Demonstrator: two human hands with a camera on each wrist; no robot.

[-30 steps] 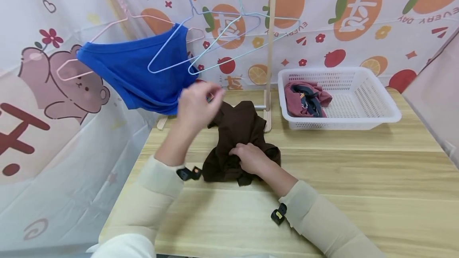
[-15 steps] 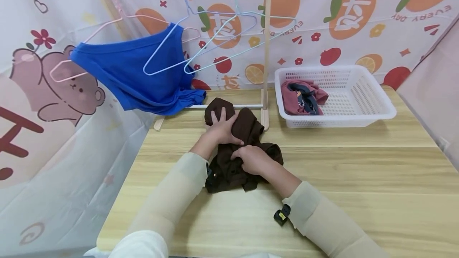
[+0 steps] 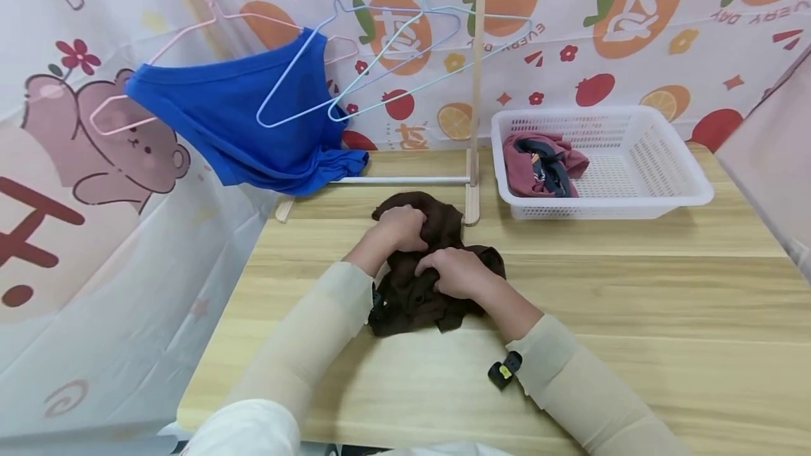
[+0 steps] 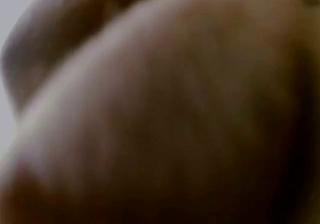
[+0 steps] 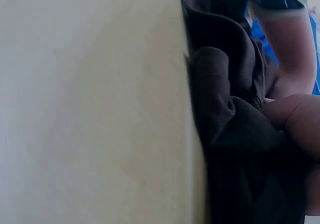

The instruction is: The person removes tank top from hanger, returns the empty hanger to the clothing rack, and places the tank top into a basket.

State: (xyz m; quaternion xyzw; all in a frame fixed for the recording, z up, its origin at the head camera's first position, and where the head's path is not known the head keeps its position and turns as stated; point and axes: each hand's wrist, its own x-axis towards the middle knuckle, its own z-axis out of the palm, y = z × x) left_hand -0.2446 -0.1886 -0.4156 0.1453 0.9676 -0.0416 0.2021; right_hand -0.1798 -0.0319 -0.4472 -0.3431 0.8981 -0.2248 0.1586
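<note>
A crumpled dark brown garment lies on the wooden table in front of the rack. My left hand grips its upper part, fingers curled into the cloth. Just to the right and nearer to me, my right hand holds a bunched fold near the middle. In the right wrist view, folds of the brown garment bulge beside the right hand, and the left forearm shows behind. The left wrist view is too close and blurred to show detail.
A white plastic basket with a dusty-red and navy cloth stands at the back right. On the left, a blue tank top hangs from a pink hanger. Bare hangers hang beside the rack's wooden post.
My left hand came down from the air onto the garment, spread out over it, then curled into the cloth and drew its upper part inward. The right hand kept its hold.
</note>
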